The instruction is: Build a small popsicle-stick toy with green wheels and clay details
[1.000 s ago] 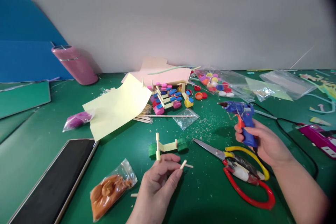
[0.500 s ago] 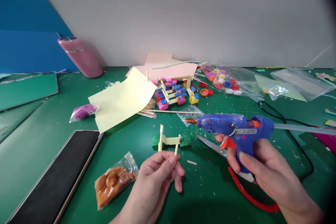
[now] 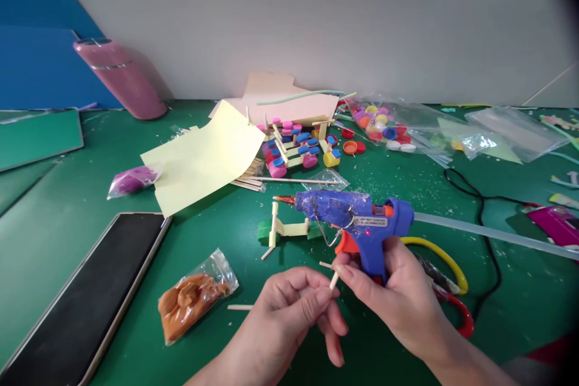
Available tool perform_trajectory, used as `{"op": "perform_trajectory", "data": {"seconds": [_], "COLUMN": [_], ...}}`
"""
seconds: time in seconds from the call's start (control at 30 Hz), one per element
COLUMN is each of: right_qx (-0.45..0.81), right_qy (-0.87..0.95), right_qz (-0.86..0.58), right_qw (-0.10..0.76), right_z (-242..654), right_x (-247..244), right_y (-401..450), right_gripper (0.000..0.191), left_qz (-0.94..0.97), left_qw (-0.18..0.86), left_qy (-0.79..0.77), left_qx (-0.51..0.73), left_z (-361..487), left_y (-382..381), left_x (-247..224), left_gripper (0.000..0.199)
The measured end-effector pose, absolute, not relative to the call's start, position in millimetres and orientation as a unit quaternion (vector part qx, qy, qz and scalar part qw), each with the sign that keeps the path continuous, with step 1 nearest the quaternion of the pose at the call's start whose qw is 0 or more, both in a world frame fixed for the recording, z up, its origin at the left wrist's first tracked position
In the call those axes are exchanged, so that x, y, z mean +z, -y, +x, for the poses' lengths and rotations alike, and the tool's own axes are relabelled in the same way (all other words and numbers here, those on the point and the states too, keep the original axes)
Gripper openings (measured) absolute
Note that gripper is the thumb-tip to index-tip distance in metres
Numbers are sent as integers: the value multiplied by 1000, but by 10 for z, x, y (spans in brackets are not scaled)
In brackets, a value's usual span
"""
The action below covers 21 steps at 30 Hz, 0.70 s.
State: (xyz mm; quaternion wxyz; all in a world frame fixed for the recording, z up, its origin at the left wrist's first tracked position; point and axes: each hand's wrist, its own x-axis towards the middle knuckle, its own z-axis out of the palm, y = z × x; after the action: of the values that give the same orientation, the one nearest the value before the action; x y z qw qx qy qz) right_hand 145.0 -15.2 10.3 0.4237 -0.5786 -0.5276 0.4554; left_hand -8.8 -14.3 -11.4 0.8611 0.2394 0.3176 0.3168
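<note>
My left hand [image 3: 294, 313] pinches the lower end of a short, pale wooden stick [image 3: 334, 281] between thumb and fingers. The thumb and index finger of my right hand [image 3: 398, 289] meet the stick's upper end. That same hand is wrapped round the handle of a blue hot glue gun [image 3: 335, 206], which has an orange trigger and a lit red light. Behind the hands stands a small assembly with green wheels and a pale yellow crosspiece [image 3: 292, 229]; the gun's nozzle appears just above its upright stick, and the gun partly hides its right side.
Scissors with red and yellow handles [image 3: 455, 265] lie beneath my right arm. A phone [image 3: 97, 301] and a bag of orange clay [image 3: 196, 301] lie left. Yellow paper [image 3: 203, 157], several colourful wheeled pieces [image 3: 294, 151] and bagged bottle caps [image 3: 384, 123] are behind. A black cord [image 3: 491, 241] runs right.
The glue gun has moved left with my right hand, whose fingertips now meet the stick. My left hand has shifted right, away from the green-wheeled assembly. The view has shifted slightly.
</note>
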Motion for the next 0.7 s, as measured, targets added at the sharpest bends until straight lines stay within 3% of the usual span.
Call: {"op": "perform_trajectory", "data": {"seconds": [0.4,0.7], "right_qx": [481,468], "right_qy": [512,503], "right_qz": [-545,-621], "right_qw": [457,379], "right_z": [1707,2162], "right_x": [107,-151], "right_y": [217,560], "right_gripper": [15,21], "left_qz": [212,170], "left_qw": [804,799], "left_qy": [-390,-388], "left_qx": [397,427], "left_z": [-167,-190], "left_y": [73,39], "left_x": [-51,-45], "left_gripper": [12,12]}}
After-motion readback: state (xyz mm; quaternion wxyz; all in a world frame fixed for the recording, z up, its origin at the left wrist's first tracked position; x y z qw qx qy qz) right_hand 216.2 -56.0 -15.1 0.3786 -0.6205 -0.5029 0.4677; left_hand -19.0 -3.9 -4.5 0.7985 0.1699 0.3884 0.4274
